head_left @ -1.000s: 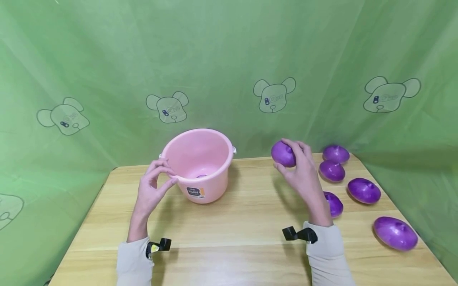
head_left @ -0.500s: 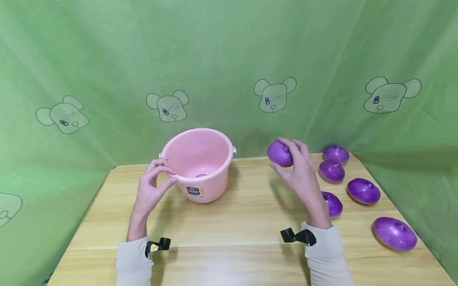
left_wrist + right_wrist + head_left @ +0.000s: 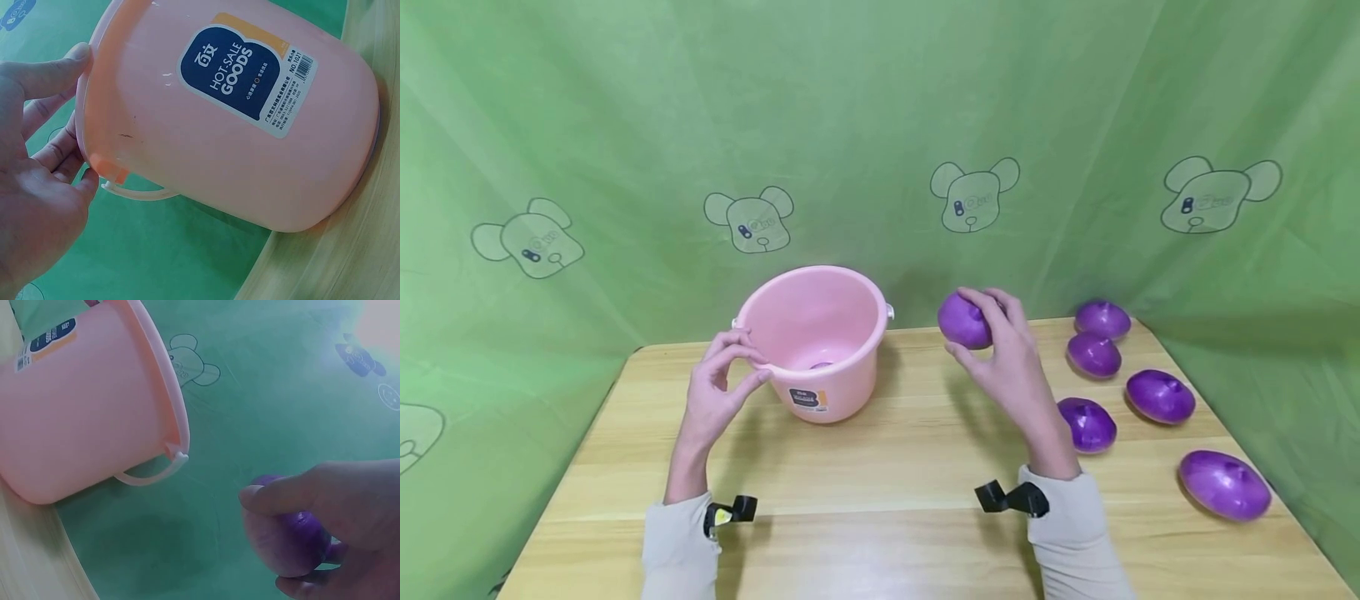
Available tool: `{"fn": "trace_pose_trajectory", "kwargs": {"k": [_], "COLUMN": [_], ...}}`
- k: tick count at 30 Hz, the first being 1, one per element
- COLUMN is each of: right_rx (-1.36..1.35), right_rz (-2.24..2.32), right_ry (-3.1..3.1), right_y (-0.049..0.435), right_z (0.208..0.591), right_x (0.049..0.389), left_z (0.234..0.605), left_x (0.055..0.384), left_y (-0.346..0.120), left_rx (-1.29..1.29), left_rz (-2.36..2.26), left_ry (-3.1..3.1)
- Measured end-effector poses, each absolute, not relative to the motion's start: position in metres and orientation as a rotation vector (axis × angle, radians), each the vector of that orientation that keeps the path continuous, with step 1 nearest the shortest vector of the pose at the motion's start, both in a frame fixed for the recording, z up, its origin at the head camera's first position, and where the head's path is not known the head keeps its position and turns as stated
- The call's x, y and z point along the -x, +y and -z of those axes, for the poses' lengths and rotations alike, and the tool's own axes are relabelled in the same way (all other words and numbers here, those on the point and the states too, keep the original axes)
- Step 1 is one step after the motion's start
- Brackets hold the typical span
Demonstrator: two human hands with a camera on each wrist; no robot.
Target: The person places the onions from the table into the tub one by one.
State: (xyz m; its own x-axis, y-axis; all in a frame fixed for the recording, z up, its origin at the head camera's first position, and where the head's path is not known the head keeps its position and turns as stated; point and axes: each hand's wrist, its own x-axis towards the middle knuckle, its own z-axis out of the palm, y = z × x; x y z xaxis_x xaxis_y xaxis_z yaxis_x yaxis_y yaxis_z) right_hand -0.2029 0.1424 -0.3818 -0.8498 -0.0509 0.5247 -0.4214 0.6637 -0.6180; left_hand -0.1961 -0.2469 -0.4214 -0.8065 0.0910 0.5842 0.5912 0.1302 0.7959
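A pink bucket stands upright on the table, a bit of something purple showing at its bottom. My left hand pinches the near-left rim, thumb outside and fingers over the edge; the left wrist view shows this grip beside the printed label. To the bucket's right, above the table, my right hand holds a purple onion between thumb and fingers. In the right wrist view the onion is apart from the bucket, partly covered by the fingers.
Several more purple onions lie along the table's right side, among them a near one and a far one. A green curtain hangs behind the wooden table. The bucket's white handle hangs down.
My right hand has moved left with the onion, toward the bucket, uncovering more of an onion on the table. My left hand keeps its place on the rim.
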Motion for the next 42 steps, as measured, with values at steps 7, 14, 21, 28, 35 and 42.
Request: {"fn": "trace_pose_trajectory", "kwargs": {"k": [7, 14, 21, 28, 35, 42], "right_rx": [-0.387, -0.428, -0.453, -0.452, -0.484, -0.528], "right_rz": [-1.064, -1.072, -1.069, -1.082, -1.118, -1.162], "right_ry": [-2.395, -2.371, -2.387, -2.386, -2.383, -2.400], "right_y": [0.138, 0.131, 0.122, 0.119, 0.108, 0.089], "right_z": [0.380, 0.377, 0.375, 0.376, 0.373, 0.368], "right_x": [0.198, 0.193, 0.193, 0.191, 0.192, 0.194], "left_z": [0.421, 0.421, 0.421, 0.419, 0.417, 0.422], "left_x": [0.196, 0.196, 0.197, 0.200, 0.200, 0.194], "left_y": [-0.246, -0.247, -0.246, -0.242, -0.241, -0.247], "left_rx": [0.667, 0.664, 0.667, 0.675, 0.672, 0.634], "left_rz": [1.718, 1.717, 1.720, 1.726, 1.736, 1.743], "left_ry": [-2.024, -2.030, -2.015, -2.018, -2.011, -2.011]}}
